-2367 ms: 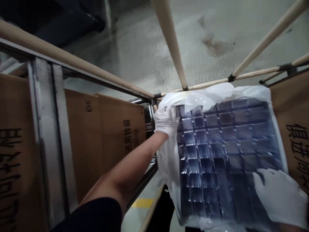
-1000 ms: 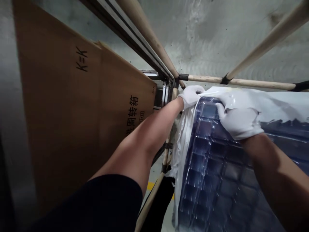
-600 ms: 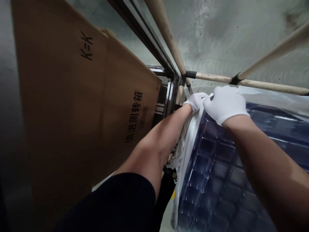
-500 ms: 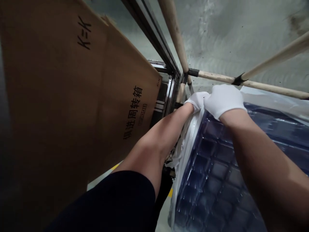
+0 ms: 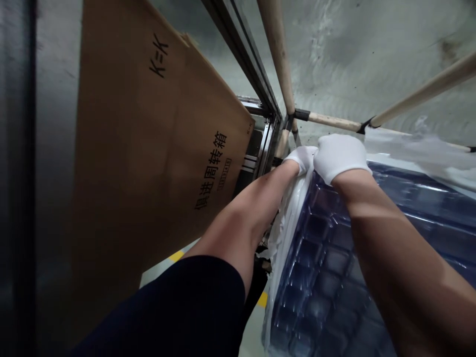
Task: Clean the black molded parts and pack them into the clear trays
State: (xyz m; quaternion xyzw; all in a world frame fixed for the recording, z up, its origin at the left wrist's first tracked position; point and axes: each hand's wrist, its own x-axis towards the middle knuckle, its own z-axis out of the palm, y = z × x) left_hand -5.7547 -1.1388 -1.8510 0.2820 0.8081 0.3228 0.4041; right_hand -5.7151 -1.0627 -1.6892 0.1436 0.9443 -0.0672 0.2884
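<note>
A stack of clear bluish plastic trays (image 5: 327,267) with square pockets lies at the lower right. White plastic bag film (image 5: 292,218) is bunched along its left side and drapes over its far edge. Both my hands wear white gloves and meet at the far left corner of the stack. My left hand (image 5: 303,156) is closed on the bag film beside the corner. Right against it, my right hand (image 5: 341,154) makes a fist over the corner, on the same plastic bag. The fingertips of both are hidden.
A large brown cardboard box (image 5: 159,144) with black lettering stands at left, beside a metal frame (image 5: 256,64). Pale pipes (image 5: 330,119) with black joints form a rack behind the trays. Grey floor (image 5: 342,54) shows beyond.
The view has turned slightly left, bringing a grey post in at the left edge. Bag film right of my right hand has risen over the pipe. My hands stay at the corner.
</note>
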